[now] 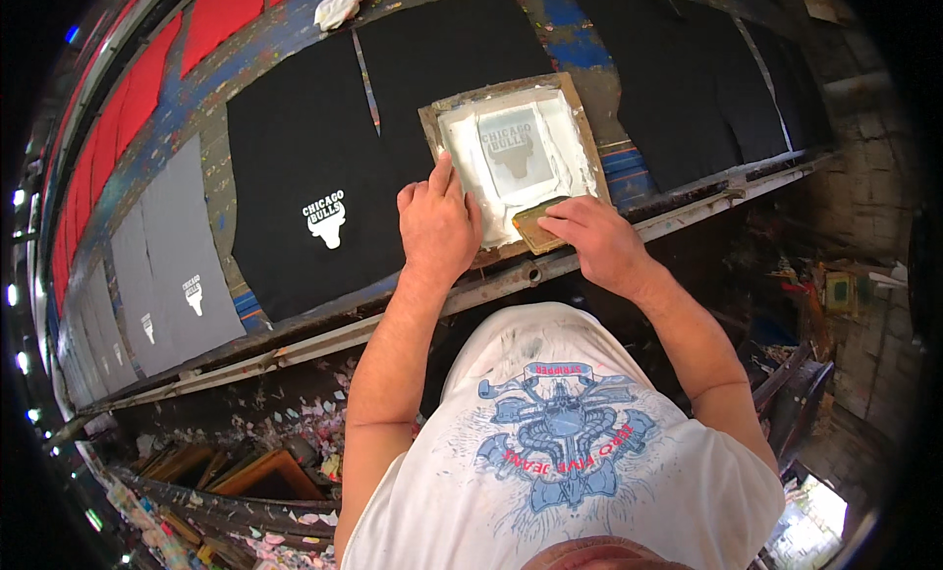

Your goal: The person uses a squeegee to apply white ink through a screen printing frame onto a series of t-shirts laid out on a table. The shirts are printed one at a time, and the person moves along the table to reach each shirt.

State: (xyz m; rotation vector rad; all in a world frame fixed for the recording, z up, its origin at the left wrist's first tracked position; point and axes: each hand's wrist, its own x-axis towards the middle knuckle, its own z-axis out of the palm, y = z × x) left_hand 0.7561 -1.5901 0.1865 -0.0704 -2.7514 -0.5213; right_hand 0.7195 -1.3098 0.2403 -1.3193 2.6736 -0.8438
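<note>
A wooden-framed printing screen (586,138) lies on black fabric (295,128), with white ink smeared around a see-through panel bearing a lettered bull-head design. My left hand (438,226) grips the screen's left edge, its index finger stretched along the wood. In my right hand (597,241) is a squeegee (538,232) with a yellowish-brown handle, held at the near right corner inside the frame. Its blade is hidden. Left of the screen, a white bull-head print (324,219) with lettering shows on the black fabric.
Grey fabric pieces (172,246) with similar white prints lie farther left, red pieces (128,128) beyond them. More black fabric (678,89) is at the right. A white rag (339,5) sits at the far side. A metal rail (678,210) edges the table; wooden frames (270,474) stand below.
</note>
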